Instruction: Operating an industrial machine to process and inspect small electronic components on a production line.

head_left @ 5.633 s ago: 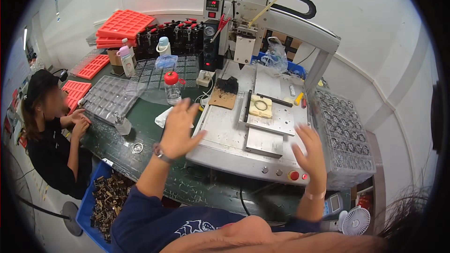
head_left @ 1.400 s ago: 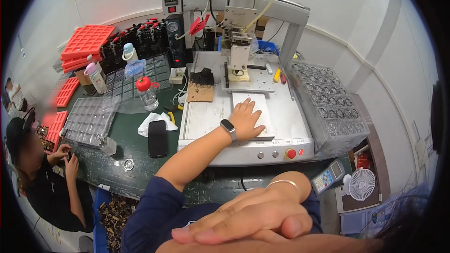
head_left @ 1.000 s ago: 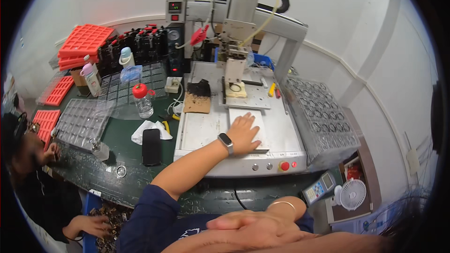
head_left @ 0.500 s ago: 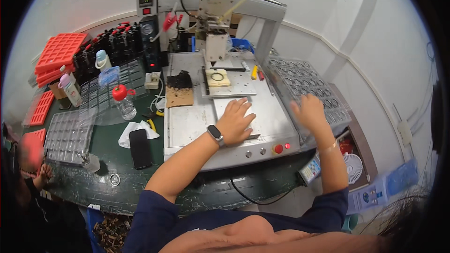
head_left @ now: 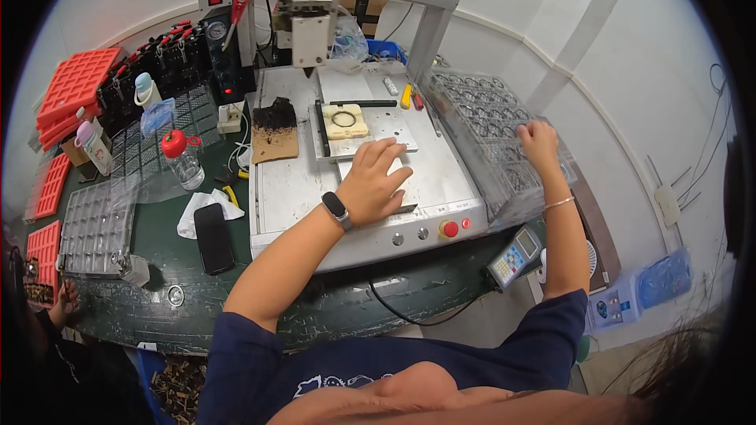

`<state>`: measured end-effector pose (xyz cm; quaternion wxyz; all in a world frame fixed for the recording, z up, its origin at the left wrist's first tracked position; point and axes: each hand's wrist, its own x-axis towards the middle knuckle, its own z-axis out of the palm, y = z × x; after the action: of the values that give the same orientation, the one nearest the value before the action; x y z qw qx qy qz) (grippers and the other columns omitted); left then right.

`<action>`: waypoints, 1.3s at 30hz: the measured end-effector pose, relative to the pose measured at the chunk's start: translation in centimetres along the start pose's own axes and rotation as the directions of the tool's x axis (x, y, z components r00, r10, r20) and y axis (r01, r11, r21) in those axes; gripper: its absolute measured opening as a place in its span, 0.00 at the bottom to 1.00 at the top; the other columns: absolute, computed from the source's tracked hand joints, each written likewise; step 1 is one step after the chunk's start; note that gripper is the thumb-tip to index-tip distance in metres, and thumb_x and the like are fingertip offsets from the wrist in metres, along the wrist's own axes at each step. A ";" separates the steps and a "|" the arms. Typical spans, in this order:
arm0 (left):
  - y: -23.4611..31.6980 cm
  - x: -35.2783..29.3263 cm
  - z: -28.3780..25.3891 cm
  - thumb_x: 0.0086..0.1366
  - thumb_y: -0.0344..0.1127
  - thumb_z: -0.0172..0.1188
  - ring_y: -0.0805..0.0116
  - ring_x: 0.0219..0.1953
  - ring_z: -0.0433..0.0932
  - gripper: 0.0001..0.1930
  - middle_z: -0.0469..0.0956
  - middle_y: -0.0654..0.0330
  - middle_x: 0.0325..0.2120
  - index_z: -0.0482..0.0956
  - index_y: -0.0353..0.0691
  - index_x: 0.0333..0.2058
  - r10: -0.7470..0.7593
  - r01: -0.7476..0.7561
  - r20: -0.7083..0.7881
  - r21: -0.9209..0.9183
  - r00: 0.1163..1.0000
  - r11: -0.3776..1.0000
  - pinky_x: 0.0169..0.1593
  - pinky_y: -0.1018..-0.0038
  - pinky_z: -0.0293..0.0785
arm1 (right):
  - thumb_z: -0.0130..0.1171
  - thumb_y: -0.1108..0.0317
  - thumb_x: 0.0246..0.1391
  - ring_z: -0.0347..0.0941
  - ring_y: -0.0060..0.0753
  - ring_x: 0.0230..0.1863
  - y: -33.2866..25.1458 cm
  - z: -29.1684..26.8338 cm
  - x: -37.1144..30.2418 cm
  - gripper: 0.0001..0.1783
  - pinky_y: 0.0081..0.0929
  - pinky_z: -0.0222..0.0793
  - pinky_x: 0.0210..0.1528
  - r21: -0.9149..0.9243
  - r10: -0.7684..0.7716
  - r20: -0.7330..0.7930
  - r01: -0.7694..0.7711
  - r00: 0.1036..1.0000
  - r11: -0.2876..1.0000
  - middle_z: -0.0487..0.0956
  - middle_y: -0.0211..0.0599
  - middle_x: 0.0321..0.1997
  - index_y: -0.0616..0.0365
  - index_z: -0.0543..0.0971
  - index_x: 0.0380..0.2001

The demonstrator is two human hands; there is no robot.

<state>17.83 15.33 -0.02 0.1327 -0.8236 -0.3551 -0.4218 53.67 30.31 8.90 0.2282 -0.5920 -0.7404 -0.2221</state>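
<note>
My left hand (head_left: 372, 182), with a dark watch on the wrist, lies with fingers spread on the front of a benchtop machine's sliding metal plate (head_left: 402, 144). Beyond its fingertips a thin dark ring (head_left: 333, 120) rests on a pale yellow block (head_left: 354, 129) fixed to that plate. My right hand (head_left: 539, 145) is over a clear compartment tray (head_left: 496, 164) holding many round ring parts. Its fingers are curled together; whatever they hold is hidden. The machine head (head_left: 309, 41), with a dark pointed nozzle, hangs behind and left of the ring.
Left of the machine are a phone (head_left: 213, 238), a red-capped bottle (head_left: 183, 161), an empty-looking clear tray (head_left: 98, 224) and stacked red trays (head_left: 79, 86). Cardboard (head_left: 276, 148) with black smears lies on the machine bed. A handheld keypad (head_left: 514, 256) hangs at the front right. Another person's hand (head_left: 69, 297) shows far left.
My right hand has moved farther over the compartment tray and its fingers have closed. The machine head now stands more to the left of the ring. My left hand stays on the plate.
</note>
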 end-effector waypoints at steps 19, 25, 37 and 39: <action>0.4 0.3 0.1 0.48 0.35 0.63 0.49 0.60 0.60 0.17 0.67 0.49 0.53 0.77 0.41 0.39 -0.019 0.018 0.050 0.012 0.999 1.000 0.61 0.55 0.56 | 0.50 0.40 0.54 0.63 0.67 0.60 5.0 3.8 0.3 0.35 0.53 0.58 0.61 -0.214 0.245 0.553 -0.149 0.796 0.965 0.72 0.57 0.58 0.62 0.78 0.48; 0.6 0.7 -0.4 0.49 0.36 0.63 0.48 0.60 0.60 0.16 0.67 0.48 0.53 0.77 0.41 0.39 -0.006 0.005 0.047 0.020 0.999 1.000 0.61 0.54 0.56 | 0.51 0.37 0.54 0.61 0.60 0.64 7.5 4.7 1.6 0.35 0.52 0.56 0.63 -0.187 0.189 0.678 -0.082 0.710 0.979 0.72 0.53 0.59 0.56 0.78 0.51; 0.0 -1.0 0.1 0.50 0.37 0.63 0.47 0.58 0.63 0.16 0.68 0.47 0.51 0.78 0.41 0.39 -0.026 0.024 0.084 0.025 0.996 0.999 0.59 0.51 0.58 | 0.44 0.36 0.57 0.59 0.62 0.64 8.2 7.2 2.2 0.37 0.50 0.55 0.64 -0.286 0.292 0.448 -0.174 0.845 0.942 0.67 0.55 0.62 0.60 0.79 0.49; -0.7 -1.8 0.6 0.47 0.38 0.65 0.46 0.58 0.64 0.19 0.68 0.45 0.52 0.78 0.40 0.39 -0.022 0.016 0.114 0.049 0.993 0.999 0.59 0.50 0.59 | 0.45 0.36 0.56 0.69 0.59 0.56 8.4 7.8 2.8 0.37 0.45 0.63 0.60 -0.230 0.087 0.469 0.027 0.879 0.973 0.76 0.63 0.48 0.63 0.82 0.38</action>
<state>16.99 15.28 -1.84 0.1277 -0.8397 -0.3799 -0.3664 60.72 38.81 4.82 -0.0270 -0.6621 -0.7336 -0.1504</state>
